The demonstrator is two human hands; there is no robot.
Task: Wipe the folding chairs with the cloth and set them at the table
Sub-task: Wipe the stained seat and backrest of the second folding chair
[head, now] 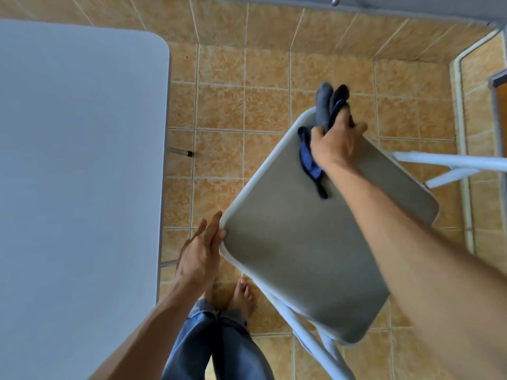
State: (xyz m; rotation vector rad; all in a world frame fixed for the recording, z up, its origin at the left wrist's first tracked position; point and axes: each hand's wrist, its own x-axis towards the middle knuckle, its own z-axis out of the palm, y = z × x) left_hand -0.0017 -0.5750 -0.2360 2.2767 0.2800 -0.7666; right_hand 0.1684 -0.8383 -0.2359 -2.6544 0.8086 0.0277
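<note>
A folding chair (296, 242) with a grey seat and white tube frame stands tilted on the tiled floor, right of the white table (76, 160). My right hand (336, 142) grips a dark blue and grey cloth (311, 160) at the seat's far corner, over the white frame. Part of the cloth sticks up beyond my fingers and part trails onto the seat. My left hand (201, 250) touches the seat's near left corner, fingers straight along the frame edge, thumb on the rim.
A table leg (179, 152) pokes out under the table's right edge. My bare feet (241, 297) and jeans are just below the chair's left corner. White chair legs (450, 163) extend right. A wall base and a doorframe bound the floor at the back and right.
</note>
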